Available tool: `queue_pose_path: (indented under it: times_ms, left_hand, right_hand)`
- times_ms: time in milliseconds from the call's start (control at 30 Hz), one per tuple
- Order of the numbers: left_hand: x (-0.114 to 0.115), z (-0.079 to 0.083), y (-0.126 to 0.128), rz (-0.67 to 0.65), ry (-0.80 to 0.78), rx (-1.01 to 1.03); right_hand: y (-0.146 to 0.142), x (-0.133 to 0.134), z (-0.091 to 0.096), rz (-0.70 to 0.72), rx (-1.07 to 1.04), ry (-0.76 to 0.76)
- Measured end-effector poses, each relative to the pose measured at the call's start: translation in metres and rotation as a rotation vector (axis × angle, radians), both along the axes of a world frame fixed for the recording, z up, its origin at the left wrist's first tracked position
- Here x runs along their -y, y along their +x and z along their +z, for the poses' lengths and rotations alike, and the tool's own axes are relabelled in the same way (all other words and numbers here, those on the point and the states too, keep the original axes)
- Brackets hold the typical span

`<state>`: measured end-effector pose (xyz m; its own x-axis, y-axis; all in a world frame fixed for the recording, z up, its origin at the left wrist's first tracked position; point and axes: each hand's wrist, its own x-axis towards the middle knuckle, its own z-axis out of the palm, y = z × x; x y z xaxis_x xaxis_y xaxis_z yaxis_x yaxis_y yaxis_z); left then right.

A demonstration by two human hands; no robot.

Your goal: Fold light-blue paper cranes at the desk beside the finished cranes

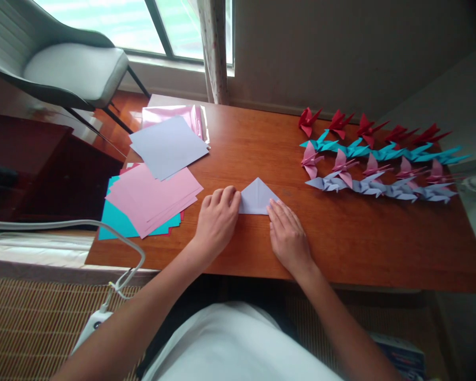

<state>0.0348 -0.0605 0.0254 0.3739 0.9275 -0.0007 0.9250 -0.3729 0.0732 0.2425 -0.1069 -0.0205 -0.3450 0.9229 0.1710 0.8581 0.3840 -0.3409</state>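
Note:
A pale lavender sheet of origami paper (257, 197), folded into a triangle with a crease down its middle, lies on the wooden table (246, 143) with its peak pointing away from me. My left hand (219, 214) grips the triangle's left corner, fingers curled and thumb hidden. On the right corner rests my right hand (287, 233), its fingers stretched out together and pressing the paper against the table.
Left of my hands lie pink sheets (150, 193), turquoise sheets (121, 211) and a lavender sheet (170, 147) over a pink plastic packet (170, 115). Rows of folded cranes in red (367, 128), turquoise (386, 152), pink (343, 165) and lavender (371, 185) stand at the right.

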Motion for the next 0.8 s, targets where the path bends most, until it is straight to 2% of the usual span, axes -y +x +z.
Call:
queue_pose_path:
  times_ms: [133, 200, 233, 333, 433, 567, 800]
  left_hand:
    - [0.011, -0.003, -0.038, 0.132, 0.076, -0.02]
    - [0.021, -0.004, -0.046, 0.177, 0.12, 0.029]
    - [0.026, -0.005, -0.045, 0.157, 0.123, 0.08]
    - [0.045, -0.004, -0.028, 0.008, 0.11, 0.212]
    - [0.058, -0.005, -0.001, -0.13, 0.004, 0.222]
    - [0.06, -0.013, 0.018, -0.138, -0.1, 0.188]
    - [0.056, -0.02, 0.016, -0.128, -0.114, 0.17]
  right_hand:
    - [-0.001, 0.0, -0.001, -0.009, 0.005, 0.026]
    - [-0.001, 0.0, -0.001, -0.012, 0.011, 0.032]
    - [-0.001, 0.0, -0.002, -0.014, 0.012, 0.033]
    - [-0.001, 0.0, -0.003, -0.017, 0.007, 0.031]
    - [0.0, 0.0, -0.004, -0.013, 0.004, 0.025]
    - [0.001, 0.0, -0.001, 0.01, 0.018, 0.005]
    - [0.001, 0.001, 0.004, 0.058, 0.084, -0.05]
